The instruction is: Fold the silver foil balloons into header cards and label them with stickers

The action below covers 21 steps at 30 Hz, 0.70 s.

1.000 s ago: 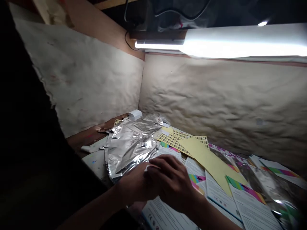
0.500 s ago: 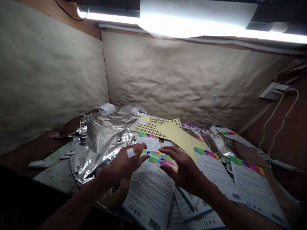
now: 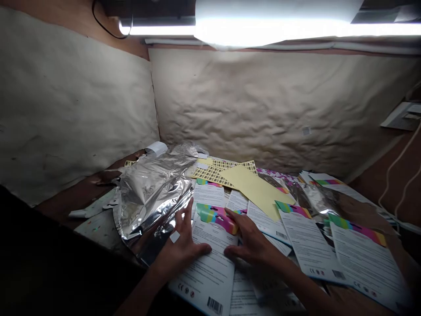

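Observation:
A small stack of white printed packets lies in front of me, with a rainbow-coloured top strip, a hang hole, fine text and a barcode. More than one top edge shows at its upper end. At its left edge is my left hand, fingers spread and thumb stretched over the top packet. A small white sticker clings to the back of that hand. My right hand touches the right edge, index finger extended by the coloured strip and thumb over the front. Its other fingers are partly hidden.
Crumpled silver foil covers the left side. Behind the hands lie yellow sticker sheets and a plain yellow sheet. Similar packets overlap to the right. A papered wall and a bright tube light stand behind and above.
Both hands have come down from the coloured top edge to the packet's sides. My left fingers have spread out. The camera view has turned slightly left.

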{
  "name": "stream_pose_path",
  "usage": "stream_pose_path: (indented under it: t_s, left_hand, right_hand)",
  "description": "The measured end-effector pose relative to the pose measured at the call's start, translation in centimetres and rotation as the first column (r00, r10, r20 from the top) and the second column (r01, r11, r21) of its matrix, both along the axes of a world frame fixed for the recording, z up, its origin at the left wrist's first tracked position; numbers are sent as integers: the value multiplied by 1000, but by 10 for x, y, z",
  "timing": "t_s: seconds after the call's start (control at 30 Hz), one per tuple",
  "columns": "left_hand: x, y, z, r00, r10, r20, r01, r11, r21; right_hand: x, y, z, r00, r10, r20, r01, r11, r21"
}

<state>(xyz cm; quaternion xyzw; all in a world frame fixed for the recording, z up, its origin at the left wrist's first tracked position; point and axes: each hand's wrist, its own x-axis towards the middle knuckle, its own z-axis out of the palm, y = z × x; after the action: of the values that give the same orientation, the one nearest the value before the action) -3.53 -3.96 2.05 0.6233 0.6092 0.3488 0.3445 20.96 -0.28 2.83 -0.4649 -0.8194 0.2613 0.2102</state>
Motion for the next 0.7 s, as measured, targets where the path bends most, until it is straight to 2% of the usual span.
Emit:
stream_pose_path:
  t_s: [0.07,0.13,0.2,0.27,0.33,0.43,0.5,0.57,0.7]
  left_hand:
    - [-2,3,-1,975,-1,222,24,995,-101]
    - [-5,5,-1,877,-33,480,125,979,-160]
    - [-11,3,2,767,-46,640,191,969,-160]
    - [-22,-1,6,727,15,687,158,969,-188]
    - [-39,-3,13,706,124,697,72,967,-245]
    - [-62,1,27,633,228,739,-18,960,-281]
    - [-68,12,34,600,226,767,-17,963,-270]
    - [-63,26,36,591,185,785,17,970,-242]
    - [-41,55,32,592,96,800,95,978,-188]
  right_hand:
    - [-6,-1,4,1000,-12,26,11,999,41]
    - [-11,-1,8,998,-16,54,12,998,64]
    - [-13,0,10,998,-9,69,5,998,66]
    - [-13,6,13,998,-32,59,29,998,62]
    - [-12,18,15,994,-85,62,82,996,47]
    - [-18,41,15,977,-120,176,122,993,-1]
    - [-28,54,11,953,-84,290,92,996,-17]
    - [-39,61,6,934,-34,355,41,999,-14]
    - [-51,64,4,951,56,304,-77,995,59]
